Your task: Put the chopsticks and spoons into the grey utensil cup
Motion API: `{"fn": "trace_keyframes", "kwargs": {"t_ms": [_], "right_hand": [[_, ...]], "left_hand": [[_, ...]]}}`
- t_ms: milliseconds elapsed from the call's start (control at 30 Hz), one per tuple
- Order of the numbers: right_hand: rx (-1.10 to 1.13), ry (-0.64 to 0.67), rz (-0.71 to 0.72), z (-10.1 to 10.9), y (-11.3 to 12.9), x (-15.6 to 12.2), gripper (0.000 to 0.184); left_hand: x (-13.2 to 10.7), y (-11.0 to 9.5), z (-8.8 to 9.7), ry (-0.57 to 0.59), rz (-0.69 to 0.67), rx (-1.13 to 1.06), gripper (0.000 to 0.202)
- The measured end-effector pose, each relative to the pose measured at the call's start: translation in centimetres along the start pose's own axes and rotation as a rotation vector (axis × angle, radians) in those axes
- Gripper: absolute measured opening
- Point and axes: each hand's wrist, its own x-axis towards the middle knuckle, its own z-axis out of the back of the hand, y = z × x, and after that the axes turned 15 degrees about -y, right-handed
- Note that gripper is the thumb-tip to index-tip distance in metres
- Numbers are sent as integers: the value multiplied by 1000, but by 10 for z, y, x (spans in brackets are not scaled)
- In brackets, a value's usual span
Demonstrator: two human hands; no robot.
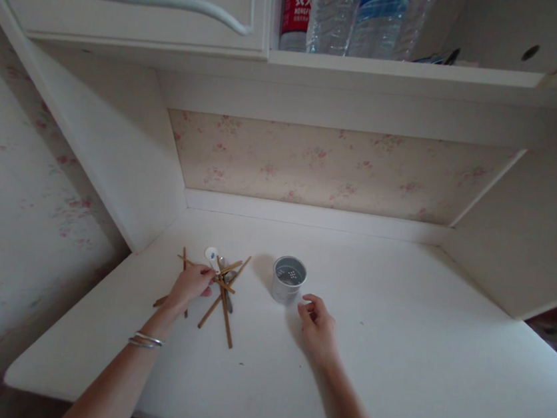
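Lower left, the nearly closed left hand (pixel 193 284) is touching slim brown wooden chopsticks (pixel 226 320), hold unclear; the half-curled right hand (pixel 318 327) is hovering empty, the cylindrical silver metal cup (pixel 284 294) apparently standing unaided.

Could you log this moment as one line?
left hand: at wooden sticks | right hand: beside grey cup | grey cup: upright on white tabletop

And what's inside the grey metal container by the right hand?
Inside the container, I see the grey inner wall and pale spots low down that look like holes; no utensil shows there. Its front wall hides the nearest part of the interior.
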Motion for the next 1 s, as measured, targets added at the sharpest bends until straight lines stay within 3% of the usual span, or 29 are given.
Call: {"fn": "trace_keyframes", "kwargs": {"t_ms": [167,500,767,867,933,1000], "right_hand": [[-31,3,15,1,3,0,30],[-53,9,45,2,7,0,29],[-31,1,36,1,7,0,28],[38,-22,6,-1,11,0,39],[71,-47,27,-6,15,1,58],[76,-71,69,-14,20,3,81]], "left_hand": [[1,2,4,-6,-52,47,32],[8,3,-2,8,29,-5,27],[-12,-7,16,-33,63,-151,24],[-30,-14,23,-130,77,-333,27],[-46,-23,25,-201,34,-473,39],[-61,-36,26,-198,-31,-619,53]]}}
